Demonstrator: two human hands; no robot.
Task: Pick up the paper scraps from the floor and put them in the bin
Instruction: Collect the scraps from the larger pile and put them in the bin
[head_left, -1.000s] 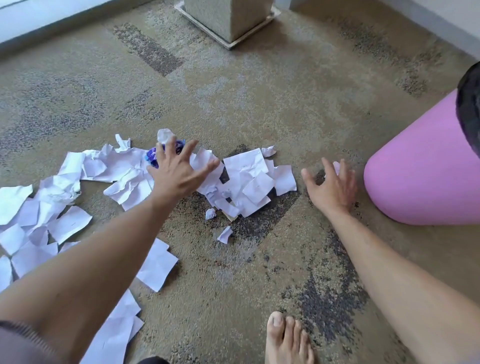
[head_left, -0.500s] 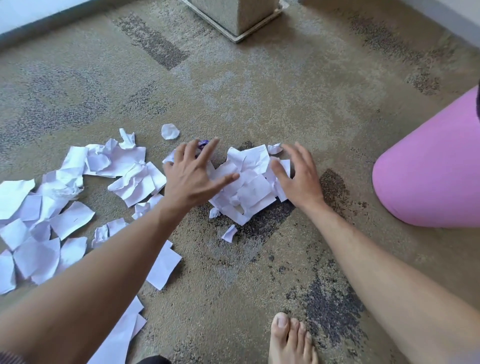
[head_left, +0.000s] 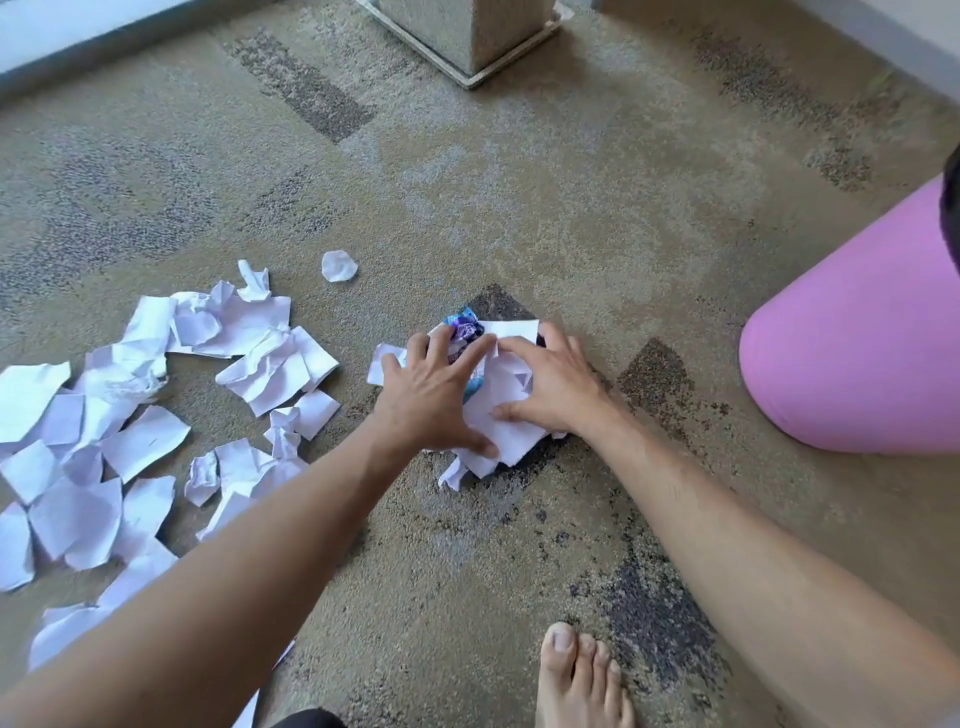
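A small pile of white paper scraps (head_left: 506, 421) lies on the carpet in the middle, with a crumpled blue-purple wrapper (head_left: 465, 330) at its far edge. My left hand (head_left: 434, 397) presses on the pile's left side, fingers spread. From the right, my right hand (head_left: 558, 387) lies over the same pile, and the fingertips of both hands nearly meet on top. Many more white scraps (head_left: 130, 415) are scattered on the left, with one small scrap (head_left: 338, 266) lying apart. The pink bin (head_left: 852, 353) lies on its side at the right; its opening is mostly out of frame.
A stone-coloured pedestal base (head_left: 467, 47) stands at the top centre. My bare foot (head_left: 579, 680) rests at the bottom, near the right forearm. Patterned carpet (head_left: 571, 182) stretches between the pile and the pedestal, with a pale wall edge (head_left: 62, 36) at the top left.
Both hands have closed in from either side and pushed the middle scraps into one tight pile. The wrapper now sits at the far edge of that pile.
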